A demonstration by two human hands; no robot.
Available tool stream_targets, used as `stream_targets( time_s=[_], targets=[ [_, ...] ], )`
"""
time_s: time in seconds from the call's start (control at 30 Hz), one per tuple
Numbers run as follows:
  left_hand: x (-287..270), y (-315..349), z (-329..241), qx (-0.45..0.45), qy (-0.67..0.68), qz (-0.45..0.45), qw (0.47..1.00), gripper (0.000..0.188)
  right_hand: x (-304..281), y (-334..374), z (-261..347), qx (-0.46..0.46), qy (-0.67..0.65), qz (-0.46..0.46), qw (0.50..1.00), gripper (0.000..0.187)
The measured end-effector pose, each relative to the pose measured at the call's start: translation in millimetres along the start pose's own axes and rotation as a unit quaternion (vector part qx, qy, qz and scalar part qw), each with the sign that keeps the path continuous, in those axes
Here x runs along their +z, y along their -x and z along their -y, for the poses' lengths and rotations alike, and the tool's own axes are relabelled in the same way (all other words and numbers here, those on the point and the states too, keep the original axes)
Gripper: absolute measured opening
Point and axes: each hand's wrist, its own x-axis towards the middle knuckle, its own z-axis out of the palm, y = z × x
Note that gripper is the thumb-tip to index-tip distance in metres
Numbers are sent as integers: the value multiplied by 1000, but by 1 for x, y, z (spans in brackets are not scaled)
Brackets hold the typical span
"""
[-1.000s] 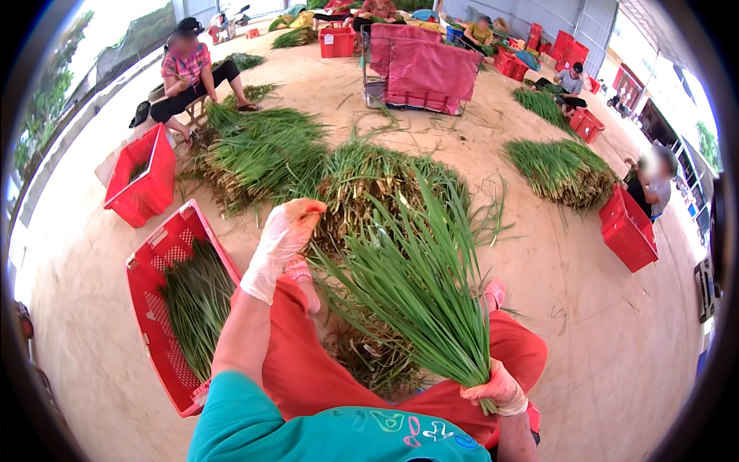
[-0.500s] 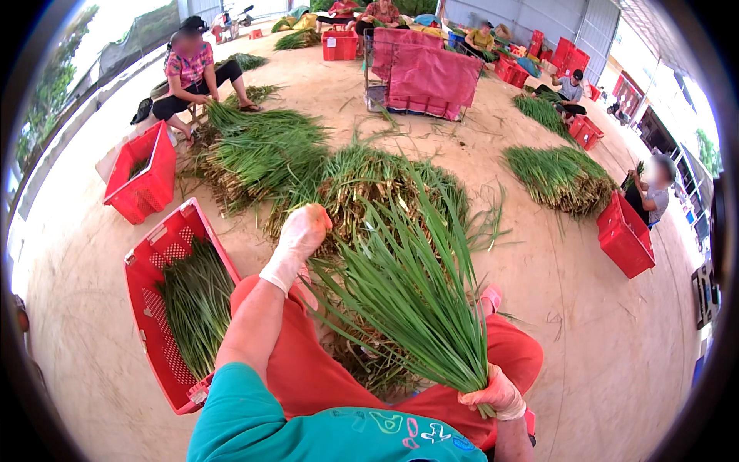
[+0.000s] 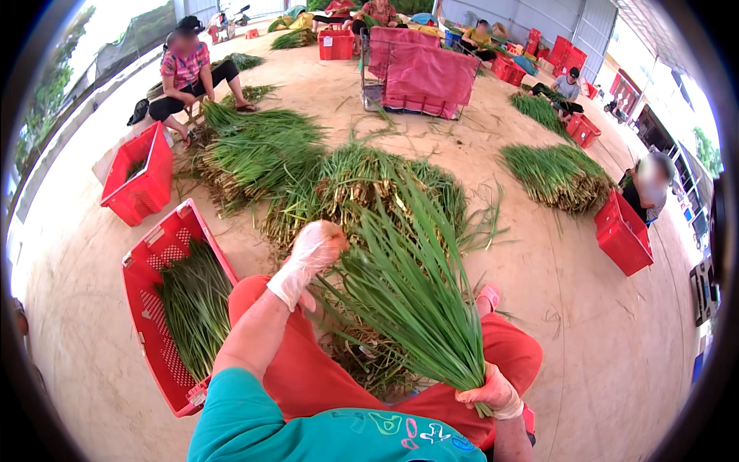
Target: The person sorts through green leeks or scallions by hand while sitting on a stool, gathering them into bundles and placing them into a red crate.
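Green leaf bunch [image 3: 419,304] is held above the lap, stems by the right thigh [image 3: 514,350], tips fanning forward. Right hand [image 3: 496,393], gloved, is clamped around the stem ends; I read that as keeping the butts gathered while the leaves spread free. Left hand [image 3: 317,250], also gloved, is just beside the leaf tips, fingers curled in. Can't tell on my end if anything is pinched inside.

Loose stalks [image 3: 369,362] lie between the legs, below the bunch. Just ahead on the floor [image 3: 585,308]: a stalk pile [image 3: 362,185], pale ends mostly facing the wearer, probably laid that way for easy reach.

Red crate [image 3: 137,269] stands by the left knee, leaves [image 3: 196,308] lying lengthwise in it; likely parked there to suit the left arm. Farther out I've got a seated co-worker [image 3: 188,69], a second crate [image 3: 138,196] nearby, and a red-draped cart [image 3: 429,81].
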Motion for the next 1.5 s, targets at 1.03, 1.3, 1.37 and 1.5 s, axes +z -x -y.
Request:
stream_targets(
  time_s=[1.03,1.3,1.37,1.5],
  targets=[
    [-15,2,-85,96,59,27,993,25,-2,-5,-4,-10,-24,19,999,54],
    [45,-31,-28,81,41,149,985,16,1,-4,2,0,0,10,1000,51],
    [37,-25,-35,38,107,118,986,17,1,-4,-1,4,-2,8,1000,51],
    [-1,-23,-15,-9,278,-29,960,27,0,-7,-1,-6,-3,6,1000,49]
  ],
)
